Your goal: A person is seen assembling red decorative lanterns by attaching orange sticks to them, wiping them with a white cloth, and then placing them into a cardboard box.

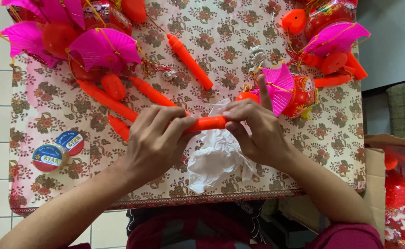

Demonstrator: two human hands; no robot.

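While both hands close around it, the orange plastic handle lies level between them, just above the middle of the bench. The left hand has its grip wrapped fully over the handle's left part, fingers curled on top and thumb beneath. The right hand pinches the handle's right end with thumb and bent fingers, its forefinger raised and pointing away from the body. Right under the hands rests a crumpled white plastic bag, touching the right palm. Just beyond the right hand sits a small lantern with a pink pleated paper fan and a red printed body. More orange handles lie loose on the flowered cloth, one slanting near the centre, others at the left beside a heap of pink-fanned lanterns. A second heap of lanterns fills the far right corner. Two rolls of tape stand near the left edge, touching each other, well apart from the hands.
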